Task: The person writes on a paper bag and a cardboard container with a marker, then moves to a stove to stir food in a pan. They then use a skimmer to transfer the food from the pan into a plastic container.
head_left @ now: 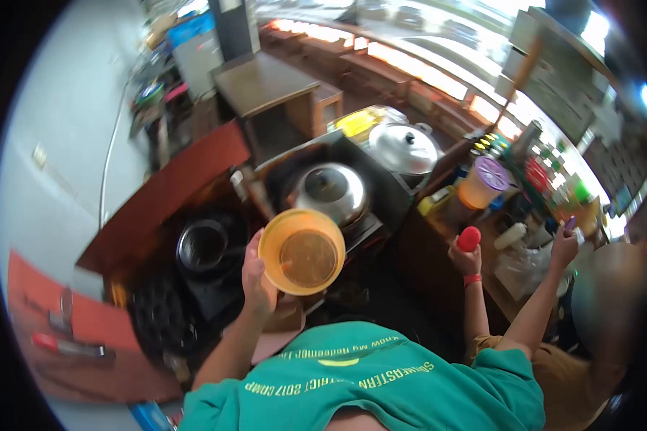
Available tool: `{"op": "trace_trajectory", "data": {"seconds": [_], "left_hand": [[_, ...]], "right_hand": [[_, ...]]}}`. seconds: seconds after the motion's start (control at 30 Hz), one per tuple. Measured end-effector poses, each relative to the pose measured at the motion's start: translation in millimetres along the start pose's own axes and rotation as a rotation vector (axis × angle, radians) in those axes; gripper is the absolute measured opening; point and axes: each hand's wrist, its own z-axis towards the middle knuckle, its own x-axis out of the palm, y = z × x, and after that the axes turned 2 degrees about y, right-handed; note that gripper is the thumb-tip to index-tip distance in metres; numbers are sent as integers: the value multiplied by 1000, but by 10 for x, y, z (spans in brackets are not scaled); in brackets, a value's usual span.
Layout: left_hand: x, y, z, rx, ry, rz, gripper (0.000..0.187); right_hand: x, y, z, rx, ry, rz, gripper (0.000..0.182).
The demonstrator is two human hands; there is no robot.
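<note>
My left hand [257, 276] grips the left rim of a round orange plastic bowl [308, 251], tilted so that its inside faces me. Beyond the bowl, a pan with a domed metal lid [331, 192] sits on the stove. Reaching out to the right, my right hand [565, 248] is closed around a small purple object [570, 223], mostly hidden by the fingers. It is over the cluttered side counter, near a white bottle [511, 235] and a clear plastic bag [528, 271].
A co-worker's hand [464, 253] with a red wristband holds a red-topped container [469, 238] between my hands. A purple-lidded tub [484, 183] stands on the counter. Behind the stove is a large lidded pot [404, 149]. A black pan [203, 245] and red-handled tongs [68, 346] lie left.
</note>
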Motion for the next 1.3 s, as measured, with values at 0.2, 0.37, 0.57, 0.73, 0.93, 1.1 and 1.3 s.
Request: {"op": "trace_trajectory", "data": {"seconds": [0.2,0.37,0.57,0.73,0.93,1.1,1.3], "left_hand": [[-998,-827,-849,98,-182,302,83],[-1571,-1458,-1898,232,-499,291,71],[-2473,-1132,-3245,328,-958,297,60],[-3050,-285,-3980,241,-1299,194,54],[-3443,350,-3922,283,-1261,366,70],[-3691,595,-3888,261,-1349,327,72],[-3369,152,-3891,137,-1355,407,67]], "right_hand": [[976,1690,-102,-166,341,78,39],[886,3528,-1480,-268,700,747,17],[520,4756,-3303,-305,1495,1173,5],[470,5191,-4448,-256,1856,1243,9],[459,5264,-5342,230,2307,1174,5],[597,5090,-6109,671,2581,1322,11],[669,4899,-6944,838,2714,1186,14]]}}
